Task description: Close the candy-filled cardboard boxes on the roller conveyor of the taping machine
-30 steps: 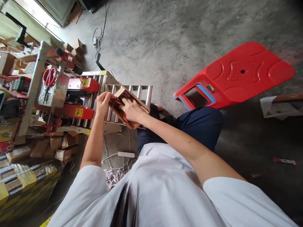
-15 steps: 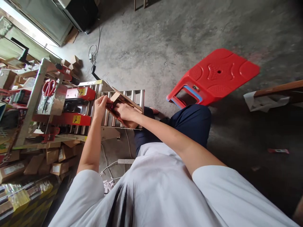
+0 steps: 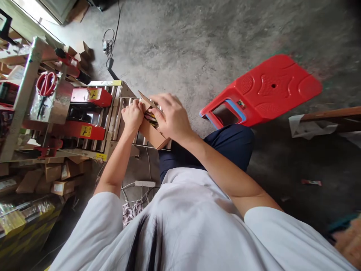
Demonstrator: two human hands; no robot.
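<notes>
A small brown cardboard box with its lid flap raised lies on the roller conveyor. Something dark with yellowish parts shows inside it, too covered to name. My left hand is closed around the box's left end. Over the right side, my right hand is at the flap, thumb apart and fingers stretched out, blurred by motion. Whether it presses on the flap I cannot tell.
Left of the box stands a tape-sealing machine with red guides and red-handled scissors. A red plastic stool is on the right. Cardboard boxes pile up at lower left. A power strip and cables lie below the conveyor.
My right hand has come out of the box and moved up and right to the flap. My left hand has shifted right and now wraps the box's end. The view has shifted slightly.
</notes>
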